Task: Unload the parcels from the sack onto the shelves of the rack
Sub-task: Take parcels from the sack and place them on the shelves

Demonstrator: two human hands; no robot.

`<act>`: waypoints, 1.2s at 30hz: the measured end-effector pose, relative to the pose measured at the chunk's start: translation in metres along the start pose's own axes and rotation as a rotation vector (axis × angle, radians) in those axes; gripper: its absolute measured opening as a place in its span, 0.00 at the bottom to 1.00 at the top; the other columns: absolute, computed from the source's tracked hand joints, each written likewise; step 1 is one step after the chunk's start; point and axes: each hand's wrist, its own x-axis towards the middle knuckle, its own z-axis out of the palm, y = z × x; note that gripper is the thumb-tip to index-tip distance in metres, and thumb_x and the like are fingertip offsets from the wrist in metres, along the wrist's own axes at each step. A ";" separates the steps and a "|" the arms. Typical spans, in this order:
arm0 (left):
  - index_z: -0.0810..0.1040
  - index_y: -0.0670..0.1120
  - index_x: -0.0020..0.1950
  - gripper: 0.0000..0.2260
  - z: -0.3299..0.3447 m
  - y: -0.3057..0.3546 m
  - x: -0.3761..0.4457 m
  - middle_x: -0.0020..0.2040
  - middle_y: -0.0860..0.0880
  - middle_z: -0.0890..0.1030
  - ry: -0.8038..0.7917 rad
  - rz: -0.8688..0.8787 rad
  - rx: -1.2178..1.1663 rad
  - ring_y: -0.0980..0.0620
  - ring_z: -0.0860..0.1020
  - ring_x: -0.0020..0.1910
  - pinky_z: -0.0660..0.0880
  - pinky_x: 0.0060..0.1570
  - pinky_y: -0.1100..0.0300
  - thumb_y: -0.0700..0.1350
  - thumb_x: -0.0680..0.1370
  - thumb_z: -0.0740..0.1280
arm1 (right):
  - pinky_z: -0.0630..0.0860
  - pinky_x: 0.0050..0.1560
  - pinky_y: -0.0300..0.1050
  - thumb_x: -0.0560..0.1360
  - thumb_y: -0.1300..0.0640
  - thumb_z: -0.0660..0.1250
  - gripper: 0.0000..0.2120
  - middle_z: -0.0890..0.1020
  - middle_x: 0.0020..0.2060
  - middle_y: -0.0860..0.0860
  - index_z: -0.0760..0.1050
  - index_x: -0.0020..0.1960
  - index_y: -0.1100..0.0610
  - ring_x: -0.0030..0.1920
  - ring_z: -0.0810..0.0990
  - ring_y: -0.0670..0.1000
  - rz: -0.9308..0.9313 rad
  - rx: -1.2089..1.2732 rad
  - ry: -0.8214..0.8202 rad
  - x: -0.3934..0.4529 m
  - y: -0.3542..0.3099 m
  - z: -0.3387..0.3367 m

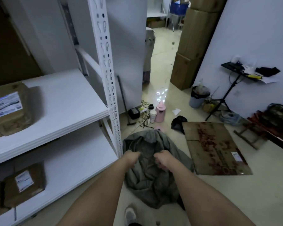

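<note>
Hands (147, 159) on sack (152, 173), mouth toward rack (108, 62).

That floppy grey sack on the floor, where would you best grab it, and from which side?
Grab the sack at its bunched upper rim, from above, one grip on each side of the mouth, as the left hand and right hand do. The cloth lies limp and crumpled, so only gathered folds offer hold.

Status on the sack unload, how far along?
Done: one brown labelled parcel sits on the white rack's upper shelf and another on the lower shelf. In hand: the left hand and right hand grip the crumpled grey sack on the floor. Left: unclear, the sack's contents are hidden.
</note>
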 end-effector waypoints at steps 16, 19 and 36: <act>0.69 0.36 0.65 0.17 0.035 0.086 0.139 0.46 0.45 0.73 -0.060 -0.084 0.025 0.52 0.69 0.36 0.65 0.34 0.61 0.47 0.82 0.58 | 0.70 0.49 0.43 0.79 0.52 0.59 0.10 0.76 0.44 0.55 0.72 0.41 0.54 0.42 0.74 0.52 0.096 -0.083 0.006 0.122 -0.019 -0.072; 0.69 0.38 0.64 0.15 0.050 0.097 0.156 0.56 0.40 0.74 -0.039 -0.107 -0.003 0.50 0.72 0.44 0.67 0.42 0.61 0.46 0.82 0.59 | 0.73 0.55 0.47 0.81 0.53 0.57 0.09 0.77 0.52 0.57 0.73 0.46 0.55 0.52 0.76 0.54 0.093 -0.150 -0.056 0.148 -0.013 -0.087; 0.55 0.50 0.77 0.28 0.142 -0.004 0.411 0.72 0.43 0.67 0.053 -0.046 0.092 0.43 0.70 0.66 0.67 0.67 0.55 0.52 0.80 0.60 | 0.71 0.59 0.48 0.81 0.46 0.54 0.24 0.73 0.64 0.56 0.62 0.72 0.58 0.61 0.73 0.57 0.013 -0.607 -0.118 0.387 0.099 -0.058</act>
